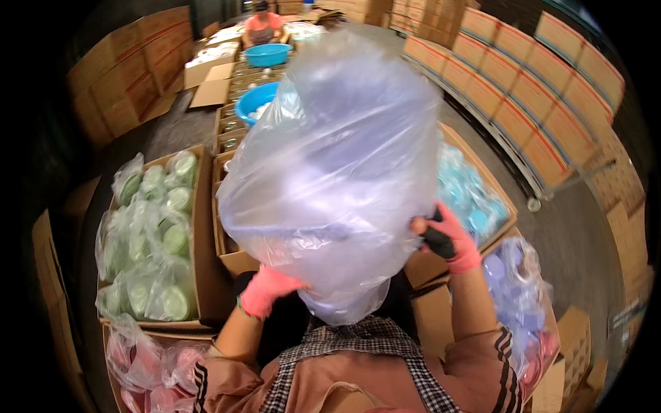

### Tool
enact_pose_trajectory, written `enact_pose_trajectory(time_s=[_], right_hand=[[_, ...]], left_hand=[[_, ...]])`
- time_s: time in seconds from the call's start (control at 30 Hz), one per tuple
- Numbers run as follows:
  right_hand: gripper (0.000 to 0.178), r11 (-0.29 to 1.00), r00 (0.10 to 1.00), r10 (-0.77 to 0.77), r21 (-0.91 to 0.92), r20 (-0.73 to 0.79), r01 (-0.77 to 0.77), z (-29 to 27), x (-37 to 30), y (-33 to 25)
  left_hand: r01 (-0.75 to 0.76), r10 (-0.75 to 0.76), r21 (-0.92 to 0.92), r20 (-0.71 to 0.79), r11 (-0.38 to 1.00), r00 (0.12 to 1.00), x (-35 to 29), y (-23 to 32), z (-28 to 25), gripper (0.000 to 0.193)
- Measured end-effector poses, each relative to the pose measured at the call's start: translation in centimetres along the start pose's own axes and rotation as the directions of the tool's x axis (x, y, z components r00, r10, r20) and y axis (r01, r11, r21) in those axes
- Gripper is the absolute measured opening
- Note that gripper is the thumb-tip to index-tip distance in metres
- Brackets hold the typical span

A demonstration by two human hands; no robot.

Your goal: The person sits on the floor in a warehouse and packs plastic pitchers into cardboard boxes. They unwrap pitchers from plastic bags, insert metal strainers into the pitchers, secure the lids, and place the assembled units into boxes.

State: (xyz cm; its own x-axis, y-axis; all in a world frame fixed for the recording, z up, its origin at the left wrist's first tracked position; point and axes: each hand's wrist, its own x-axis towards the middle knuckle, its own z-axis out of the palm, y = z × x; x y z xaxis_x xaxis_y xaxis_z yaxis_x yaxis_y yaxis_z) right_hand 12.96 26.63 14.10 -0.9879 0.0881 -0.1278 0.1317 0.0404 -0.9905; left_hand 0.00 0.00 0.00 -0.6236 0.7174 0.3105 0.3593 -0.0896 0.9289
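A big, see-through plastic bag [330, 179] of pale purple contents fills the middle of the view, lifted in front of my body. Its upper part is smeared by motion, and the shapes inside cannot be made out. My left hand [270, 292], in a pink glove, holds the bag low on its left side; the fingertips are partly hidden against the plastic. On the right side, my right hand [449, 239] grips the bag's edge with fingers bent; its glove is pink with dark finger parts, and one fingertip is bare.
Cartons of bagged green lids [175, 237], pink lids [148, 365], turquoise lids [475, 199] and purple lids [513, 289] surround me. Two blue basins [268, 55] stand on a row of divided cartons. A co-worker [263, 26] sits beyond. Stacked boxes [509, 89] line the right.
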Motion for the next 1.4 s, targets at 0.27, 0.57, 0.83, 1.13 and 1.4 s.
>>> enact_pose_trajectory(time_s=[0.27,0.57,0.83,1.13,1.4], right_hand=[[0.054,0.989,0.982,-0.02,-0.141,0.189,0.047,9.0,8.4,8.1],[0.036,0.967,0.955,-0.194,-0.123,0.222,0.225,6.3,13.3,10.7],[0.041,0.991,0.977,-0.086,-0.082,0.194,0.104,7.8,15.2,11.6],[0.046,0.995,0.992,-0.096,0.018,-0.082,0.098,8.1,3.3,17.8],[0.051,0.977,0.99,-0.094,0.182,-0.104,0.112,11.7,10.3,17.6]], left_hand=[[0.149,-0.184,0.442,0.036,0.884,0.982,-9.5,-0.4,-2.6,0.043],[0.064,0.021,0.662,-0.119,0.747,0.993,-14.1,1.3,-2.9,0.051],[0.006,-0.475,-0.858,-0.278,0.513,0.835,-9.8,0.4,-6.0,0.029],[0.289,-0.287,0.171,-0.037,0.942,0.957,-8.9,0.4,1.9,0.029],[0.112,-0.194,-0.374,-0.188,0.921,0.963,-1.4,2.5,-6.6,0.029]])
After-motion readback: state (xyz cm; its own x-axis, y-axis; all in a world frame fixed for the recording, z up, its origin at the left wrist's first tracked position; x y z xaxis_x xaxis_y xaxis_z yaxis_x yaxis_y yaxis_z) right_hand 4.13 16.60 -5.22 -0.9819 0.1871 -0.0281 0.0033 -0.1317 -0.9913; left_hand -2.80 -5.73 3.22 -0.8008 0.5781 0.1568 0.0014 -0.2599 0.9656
